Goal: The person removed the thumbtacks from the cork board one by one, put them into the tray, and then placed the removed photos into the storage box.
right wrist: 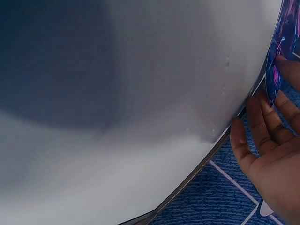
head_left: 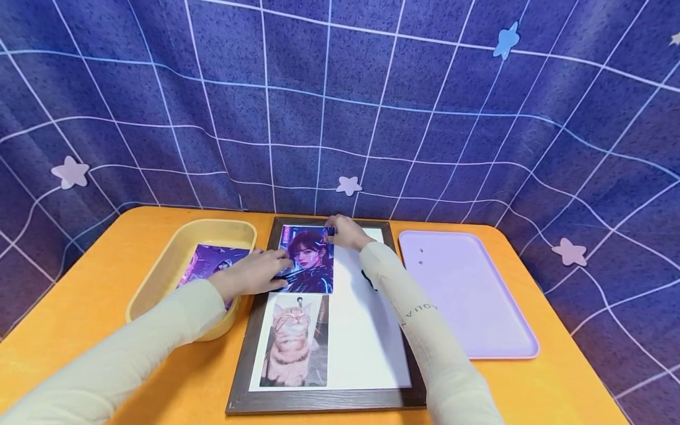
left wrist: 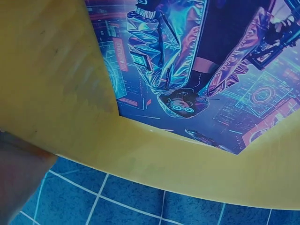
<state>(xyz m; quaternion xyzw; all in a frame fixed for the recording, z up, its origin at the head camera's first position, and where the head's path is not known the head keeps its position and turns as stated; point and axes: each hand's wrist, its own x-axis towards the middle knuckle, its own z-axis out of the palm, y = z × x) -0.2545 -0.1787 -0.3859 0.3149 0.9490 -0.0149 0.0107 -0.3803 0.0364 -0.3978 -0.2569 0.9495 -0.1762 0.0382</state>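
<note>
Deep-blue cloth with a wavy white grid (head_left: 297,130) hangs across the upper half of the head view, dotted with pale star shapes (head_left: 349,186), and below it an orange, smooth-topped bench (head_left: 48,366) fills the lower part. At the middle of the frame, the glossy rectangular neon portrait print in blue and purple (head_left: 313,274) lies at the upper left of a white flat panel (head_left: 366,360) edged by a dark brown rectangular frame (head_left: 319,402). The step in hand looks to be setting this print in place: the right hand (head_left: 349,232) pinches its upper right edge, thumb on one side and fingers on the other in the right wrist view, while the left hand (head_left: 257,271) reaches over its left edge, though whether those fingers clamp it I cannot tell. Below lies a tabby cat photo print (head_left: 292,357) with a small round silver pin (head_left: 300,300) at its top; no such pin shows on the portrait, so the next move probably calls for keeping it flat and square. A yellow plastic tub (head_left: 169,268) at centre left holds another purple neon print (head_left: 212,260); at centre right, a lavender plastic tray (head_left: 467,301) carries two tiny dark bits (head_left: 421,262)
</note>
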